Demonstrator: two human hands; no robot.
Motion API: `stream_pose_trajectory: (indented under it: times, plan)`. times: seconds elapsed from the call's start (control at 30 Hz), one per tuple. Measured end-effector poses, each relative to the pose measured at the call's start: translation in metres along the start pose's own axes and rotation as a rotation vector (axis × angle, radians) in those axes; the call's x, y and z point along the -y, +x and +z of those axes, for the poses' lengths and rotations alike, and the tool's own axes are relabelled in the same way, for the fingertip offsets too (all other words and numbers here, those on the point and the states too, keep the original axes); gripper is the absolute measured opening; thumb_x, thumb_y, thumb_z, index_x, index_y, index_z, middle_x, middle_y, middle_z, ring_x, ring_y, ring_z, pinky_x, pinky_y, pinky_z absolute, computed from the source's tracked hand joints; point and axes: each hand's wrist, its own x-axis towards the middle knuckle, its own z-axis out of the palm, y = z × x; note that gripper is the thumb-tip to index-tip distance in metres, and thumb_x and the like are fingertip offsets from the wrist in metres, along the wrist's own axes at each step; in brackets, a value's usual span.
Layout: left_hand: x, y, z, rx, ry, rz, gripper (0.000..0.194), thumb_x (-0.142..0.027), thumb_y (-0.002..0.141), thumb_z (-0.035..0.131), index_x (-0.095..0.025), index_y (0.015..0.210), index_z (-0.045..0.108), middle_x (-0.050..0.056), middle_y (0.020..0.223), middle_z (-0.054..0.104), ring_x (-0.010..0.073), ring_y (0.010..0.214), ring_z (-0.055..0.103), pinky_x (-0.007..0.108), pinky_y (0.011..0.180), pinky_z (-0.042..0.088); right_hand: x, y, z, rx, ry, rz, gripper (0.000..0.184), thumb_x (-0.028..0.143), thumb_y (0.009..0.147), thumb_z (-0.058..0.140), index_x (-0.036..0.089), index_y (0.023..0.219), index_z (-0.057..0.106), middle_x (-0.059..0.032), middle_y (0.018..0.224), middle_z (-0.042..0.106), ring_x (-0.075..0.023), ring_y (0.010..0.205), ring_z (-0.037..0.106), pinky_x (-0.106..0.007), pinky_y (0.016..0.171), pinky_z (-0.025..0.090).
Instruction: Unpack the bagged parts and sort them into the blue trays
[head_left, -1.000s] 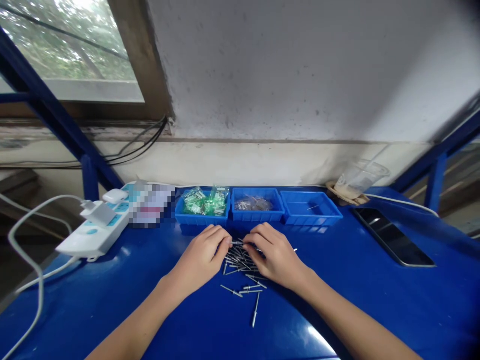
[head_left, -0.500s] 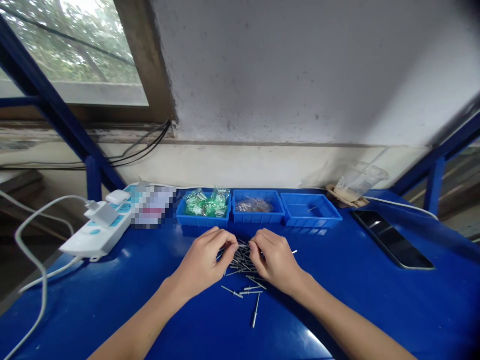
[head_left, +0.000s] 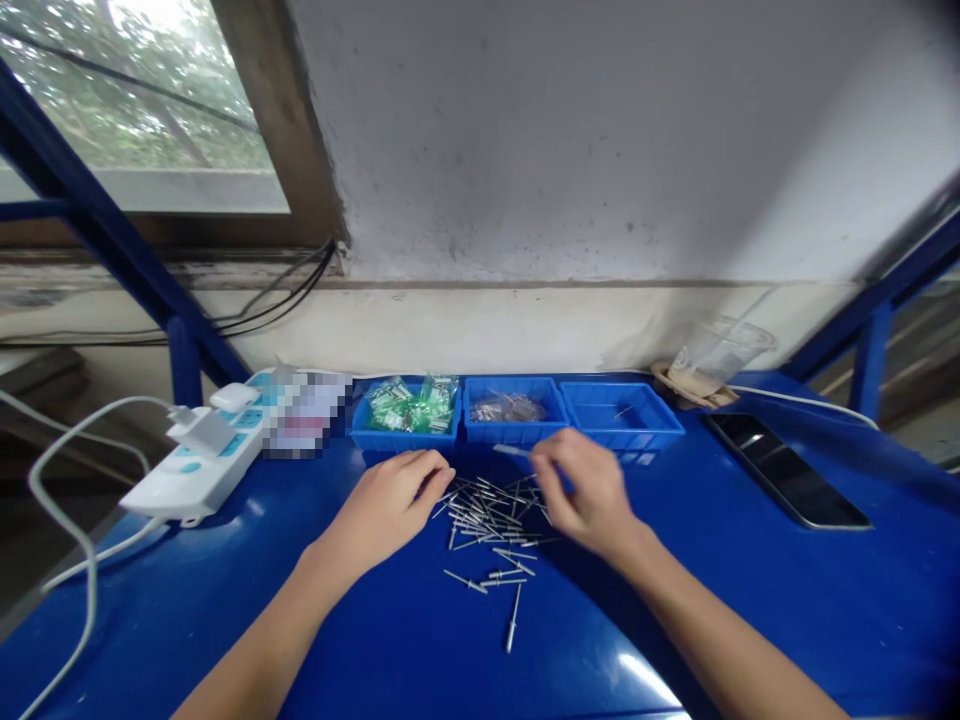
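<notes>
A loose pile of silver blind rivets (head_left: 484, 512) lies on the blue table, with several more scattered in front of it. My left hand (head_left: 394, 500) rests at the pile's left edge, thumb and fingertips pinched together; whatever is between them I cannot make out. Above the pile's right side, my right hand (head_left: 585, 490) is closed on a blind rivet (head_left: 511, 450), which points left and is smeared by motion. Behind the hands stand three blue bins: the left bin (head_left: 405, 440) holds green-and-clear packets (head_left: 412, 408), the middle bin (head_left: 517, 432) small metal pieces in plastic.
The right bin (head_left: 626, 438) has a thin piece inside. A phone (head_left: 784, 470) lies at right, near a plastic cup (head_left: 716, 360) on a brown holder. A white power strip (head_left: 202, 465) with plugs and cables stands at left. Blue frame posts flank the table.
My right hand has risen away from the pile to the right, carrying a rivet. My left hand has drawn slightly left, so more of the pile shows between them.
</notes>
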Motion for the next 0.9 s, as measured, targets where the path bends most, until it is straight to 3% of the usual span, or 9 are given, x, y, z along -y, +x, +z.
stream_pose_trajectory:
  times: [0.1, 0.17, 0.23, 0.33, 0.5, 0.63, 0.9]
  plan:
    - [0.013, 0.000, 0.000, 0.081, 0.104, -0.011, 0.014, -0.033, 0.089, 0.045, -0.023, 0.090, 0.056, 0.000, 0.086, 0.060, 0.0187, 0.080, 0.056, 0.029, 0.067, 0.042, -0.034, 0.000, -0.024, -0.289, -0.284, 0.280, 0.021, 0.024, 0.089, 0.042, 0.018, 0.075, 0.056, -0.0031, 0.066, 0.055, -0.0151, 0.060, 0.051, -0.029, 0.060, 0.040]
    - [0.020, 0.000, 0.004, 0.113, 0.142, 0.023, 0.013, -0.033, 0.086, 0.051, -0.024, 0.093, 0.058, 0.001, 0.093, 0.059, 0.0213, 0.090, 0.054, 0.031, 0.072, 0.043, -0.057, -0.004, -0.034, -0.213, -0.527, 0.471, 0.025, 0.033, 0.088, 0.044, 0.017, 0.078, 0.060, -0.0070, 0.071, 0.057, -0.0209, 0.069, 0.053, -0.033, 0.061, 0.041]
    - [0.023, 0.001, 0.010, 0.122, 0.151, 0.042, 0.014, -0.033, 0.087, 0.051, -0.024, 0.094, 0.058, 0.002, 0.097, 0.058, 0.0225, 0.095, 0.051, 0.033, 0.076, 0.043, -0.074, -0.009, -0.036, -0.088, -0.662, 0.555, 0.030, 0.039, 0.086, 0.048, 0.013, 0.087, 0.064, -0.0126, 0.080, 0.059, -0.0269, 0.077, 0.053, -0.038, 0.065, 0.042]
    - [0.023, 0.003, 0.015, 0.117, 0.141, 0.020, 0.014, -0.029, 0.090, 0.046, -0.023, 0.088, 0.058, 0.002, 0.095, 0.056, 0.0221, 0.093, 0.050, 0.035, 0.078, 0.042, -0.073, -0.012, -0.024, 0.004, -0.641, 0.506, 0.035, 0.040, 0.085, 0.050, 0.011, 0.100, 0.063, -0.0159, 0.089, 0.059, -0.0296, 0.085, 0.052, -0.043, 0.073, 0.043]
    - [0.023, 0.005, 0.018, 0.075, 0.141, 0.005, 0.017, -0.027, 0.089, 0.044, -0.020, 0.081, 0.058, 0.003, 0.090, 0.056, 0.0208, 0.088, 0.052, 0.037, 0.083, 0.041, -0.027, -0.008, 0.009, 0.139, -0.275, 0.249, 0.026, 0.033, 0.088, 0.047, 0.017, 0.104, 0.060, -0.0116, 0.092, 0.058, -0.0258, 0.088, 0.054, -0.045, 0.082, 0.044]
    - [0.018, 0.004, 0.017, 0.029, 0.176, 0.014, 0.009, -0.028, 0.086, 0.050, -0.021, 0.090, 0.055, 0.002, 0.091, 0.058, 0.0217, 0.089, 0.053, 0.037, 0.082, 0.042, -0.001, -0.011, 0.025, 0.274, -0.129, 0.172, 0.023, 0.029, 0.089, 0.048, 0.017, 0.104, 0.060, -0.0112, 0.093, 0.056, -0.0243, 0.088, 0.054, -0.043, 0.078, 0.047]
    - [0.012, 0.001, 0.017, 0.106, 0.279, -0.026, 0.012, -0.021, 0.085, 0.047, -0.019, 0.077, 0.056, 0.006, 0.084, 0.057, 0.0247, 0.083, 0.054, 0.034, 0.068, 0.042, -0.002, -0.012, 0.026, 0.318, -0.095, 0.167, 0.023, 0.028, 0.088, 0.048, 0.017, 0.105, 0.060, -0.0109, 0.094, 0.056, -0.0236, 0.088, 0.055, -0.044, 0.081, 0.047]
